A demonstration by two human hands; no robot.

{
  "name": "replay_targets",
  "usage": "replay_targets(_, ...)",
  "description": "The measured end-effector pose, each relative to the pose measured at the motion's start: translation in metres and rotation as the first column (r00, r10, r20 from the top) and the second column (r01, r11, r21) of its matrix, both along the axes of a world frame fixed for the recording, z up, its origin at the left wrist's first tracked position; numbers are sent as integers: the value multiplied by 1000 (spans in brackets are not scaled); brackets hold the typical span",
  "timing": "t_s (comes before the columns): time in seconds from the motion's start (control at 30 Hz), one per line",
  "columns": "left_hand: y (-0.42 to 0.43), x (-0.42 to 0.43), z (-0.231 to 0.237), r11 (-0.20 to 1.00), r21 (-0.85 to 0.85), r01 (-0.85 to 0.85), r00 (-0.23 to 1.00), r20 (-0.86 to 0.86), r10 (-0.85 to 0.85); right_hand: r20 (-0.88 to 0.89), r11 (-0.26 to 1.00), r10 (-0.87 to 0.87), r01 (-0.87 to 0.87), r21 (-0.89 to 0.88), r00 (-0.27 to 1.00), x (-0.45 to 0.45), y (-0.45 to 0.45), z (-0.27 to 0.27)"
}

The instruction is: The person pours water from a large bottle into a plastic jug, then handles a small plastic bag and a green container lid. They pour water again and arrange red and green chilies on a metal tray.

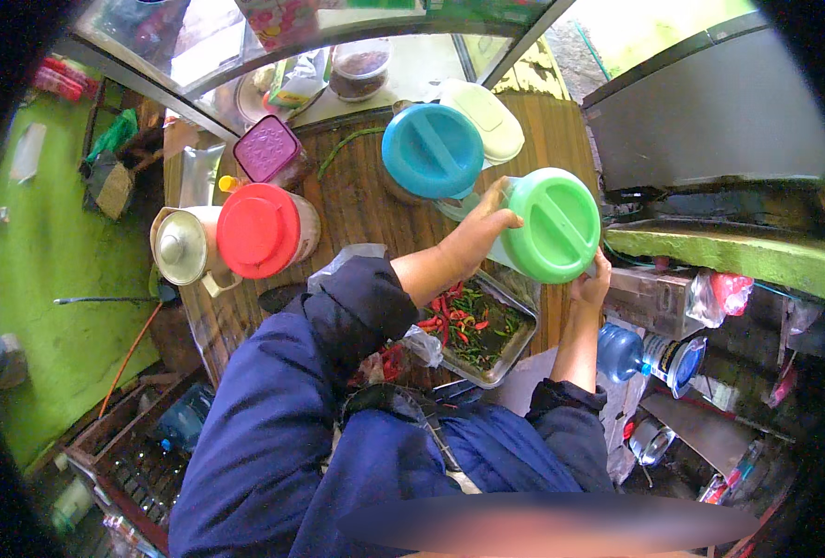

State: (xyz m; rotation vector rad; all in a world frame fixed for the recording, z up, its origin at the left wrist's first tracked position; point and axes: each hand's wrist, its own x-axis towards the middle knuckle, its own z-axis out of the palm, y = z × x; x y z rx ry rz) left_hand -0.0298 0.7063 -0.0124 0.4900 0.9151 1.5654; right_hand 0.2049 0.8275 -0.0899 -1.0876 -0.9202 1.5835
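Both my hands hold a pitcher with a light green lid (554,225) above the right part of the wooden table. My left hand (486,223) grips its left side near the lid, and my right hand (590,280) holds it from the lower right. A pitcher with a blue lid (432,151) stands just left and behind. A pale container (489,125) lies beyond the blue lid. Below my hands, a metal tray (527,335) holds red and green chili peppers (465,317). The body of the green-lidded pitcher is mostly hidden under its lid.
Left on the table (357,209) are a red-lidded container (259,230), a metal-lidded jug (181,247) and a purple-lidded container (267,148). A glass display case (384,31) stands at the back. Right of the table are a blue water bottle (620,352) and a lime-green ledge (719,254).
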Motion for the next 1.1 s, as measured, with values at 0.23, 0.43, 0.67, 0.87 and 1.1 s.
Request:
replay_targets(0.23,7,7,-4,978,-79,-195,979,-75,190,-180,969,247,-244,39,952,-47,6,26)
replay_targets(0.43,14,30,-9,906,-150,-396,862,-400,311,44,898,431,-433,84,901,-50,23,33)
replay_targets(0.67,-50,44,6,975,-170,-144,825,-564,23,281,938,178,-249,240,943,-44,28,27)
replay_targets(0.87,-195,8,18,991,-61,-120,945,-311,95,370,971,-110,21,236,923,33,-14,-9)
replay_targets(1.1,-365,-26,13,793,-137,-593,767,-397,504,698,960,155,-273,60,699,98,-182,-95)
